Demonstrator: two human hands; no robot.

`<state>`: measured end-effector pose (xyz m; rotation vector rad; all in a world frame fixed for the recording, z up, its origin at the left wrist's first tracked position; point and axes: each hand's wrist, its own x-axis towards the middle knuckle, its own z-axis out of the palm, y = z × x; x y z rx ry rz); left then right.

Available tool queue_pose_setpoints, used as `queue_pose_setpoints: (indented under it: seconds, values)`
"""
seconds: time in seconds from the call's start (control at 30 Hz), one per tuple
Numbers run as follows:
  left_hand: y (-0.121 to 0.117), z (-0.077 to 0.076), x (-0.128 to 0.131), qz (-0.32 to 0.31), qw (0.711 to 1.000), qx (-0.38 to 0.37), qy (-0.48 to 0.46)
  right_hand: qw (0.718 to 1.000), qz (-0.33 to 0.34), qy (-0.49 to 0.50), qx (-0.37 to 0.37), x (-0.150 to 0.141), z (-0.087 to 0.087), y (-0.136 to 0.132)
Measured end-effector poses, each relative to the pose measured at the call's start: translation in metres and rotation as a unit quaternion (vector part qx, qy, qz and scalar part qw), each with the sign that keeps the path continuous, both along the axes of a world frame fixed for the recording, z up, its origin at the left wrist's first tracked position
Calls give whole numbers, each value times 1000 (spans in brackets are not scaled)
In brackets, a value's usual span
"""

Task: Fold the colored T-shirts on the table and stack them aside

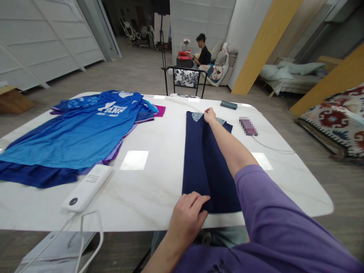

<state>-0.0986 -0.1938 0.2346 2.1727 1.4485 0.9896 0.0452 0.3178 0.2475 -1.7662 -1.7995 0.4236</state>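
Folding looks like the step in hand here, and I'd say it's partway through. The navy garment (214, 167) lies flat on the white marble-look surface (162, 151), right in front of the person, with a long edge running down its length like one side has been laid over the other. Can't swear to what kind of garment it is, but there's a grey-blue patterned patch (196, 116) at the far end.

Hands-wise: the right hand (209, 115) is way out at the far end, thumb and fingers pinched together on the cloth beside that patch. The left hand (189, 212) is at the near end, fingers bent and resting on the cloth, thumb and index only a narrow gap apart. Can't tell if any fabric is really caught there. So the garment basically stretches between the two hands, and the right forearm crosses above its right side.

My take is that the next move calls for both ends working together, getting that long edge straight and even without bunching the middle. Easy to end up crooked if one end gets pulled harder. The blue jersey (85, 129) lies spread out well apart, off to the left.
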Motion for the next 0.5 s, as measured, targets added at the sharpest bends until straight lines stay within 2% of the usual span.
queue_pose_setpoints:
  seconds: [0.07,0.13,0.23,0.33,0.4,0.5]
  values:
    - [7,-2,8,-51,999,-6,15,999,-33,-8,-13,10,-10,-4]
    - [17,-3,11,-65,998,4,22,999,-32,-30,5,12,-18,-7]
    - [34,-7,7,-27,997,34,71,995,59,-66,48,1,-27,-10]
    - [47,-16,5,-34,984,36,174,977,184,-106,27,-18,-39,-11]
    - [49,-22,6,-56,973,29,221,966,219,-134,-15,-31,-49,-13]
    - [47,-28,5,-78,963,19,256,960,229,-153,-55,-41,-60,-13]
